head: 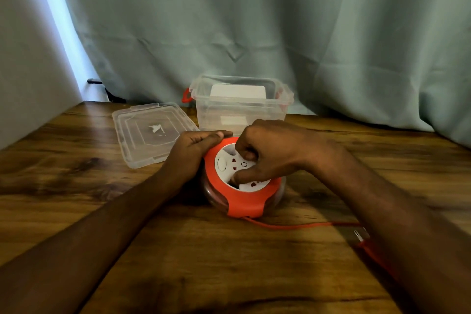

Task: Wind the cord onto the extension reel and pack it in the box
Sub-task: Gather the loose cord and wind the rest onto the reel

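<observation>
An orange extension reel (242,201) with a white socket face lies flat on the wooden table (102,186). My left hand (196,150) grips its orange rim on the left side. My right hand (270,153) curls over the white centre, fingers hooked into its recesses. An orange cord (293,225) runs from the reel's front edge to the right, ending at a plug (360,236) partly hidden by my right forearm. A clear plastic box (239,104) with red latches stands open just behind the reel.
The box's clear lid (150,132) lies flat to the left of the box. A green curtain (280,33) hangs behind the table. A wall stands along the left edge. A dark object (107,89) sits at the back left corner.
</observation>
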Demonstrator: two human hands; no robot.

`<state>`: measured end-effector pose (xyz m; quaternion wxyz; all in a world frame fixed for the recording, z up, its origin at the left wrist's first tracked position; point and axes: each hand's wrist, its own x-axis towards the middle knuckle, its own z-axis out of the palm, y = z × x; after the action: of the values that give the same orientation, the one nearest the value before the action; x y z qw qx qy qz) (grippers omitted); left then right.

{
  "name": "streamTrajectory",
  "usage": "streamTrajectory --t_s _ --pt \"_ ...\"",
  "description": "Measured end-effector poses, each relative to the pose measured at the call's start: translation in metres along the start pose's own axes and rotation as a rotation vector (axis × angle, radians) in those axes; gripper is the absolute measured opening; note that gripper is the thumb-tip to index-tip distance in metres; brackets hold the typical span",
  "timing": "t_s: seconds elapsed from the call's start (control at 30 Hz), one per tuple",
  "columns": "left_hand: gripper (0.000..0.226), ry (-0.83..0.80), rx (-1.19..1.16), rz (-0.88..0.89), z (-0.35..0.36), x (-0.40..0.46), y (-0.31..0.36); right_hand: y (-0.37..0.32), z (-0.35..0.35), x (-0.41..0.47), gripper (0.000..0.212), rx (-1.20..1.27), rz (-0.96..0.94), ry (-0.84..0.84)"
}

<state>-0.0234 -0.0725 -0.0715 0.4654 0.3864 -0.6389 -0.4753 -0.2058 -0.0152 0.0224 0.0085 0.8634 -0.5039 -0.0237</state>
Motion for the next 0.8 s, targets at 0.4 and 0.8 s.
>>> streamTrajectory --t_s 0.4,0.8 --pt "0.027 0.010 -0.003 -0.042 0.001 -0.002 0.004 0.015 -0.015 -0.006 0.046 0.156 -0.050 0.002" --pt "0.027 -0.029 -0.029 -0.068 0.001 -0.007 0.010 0.019 -0.010 -0.004 0.073 0.284 -0.057 -0.051"
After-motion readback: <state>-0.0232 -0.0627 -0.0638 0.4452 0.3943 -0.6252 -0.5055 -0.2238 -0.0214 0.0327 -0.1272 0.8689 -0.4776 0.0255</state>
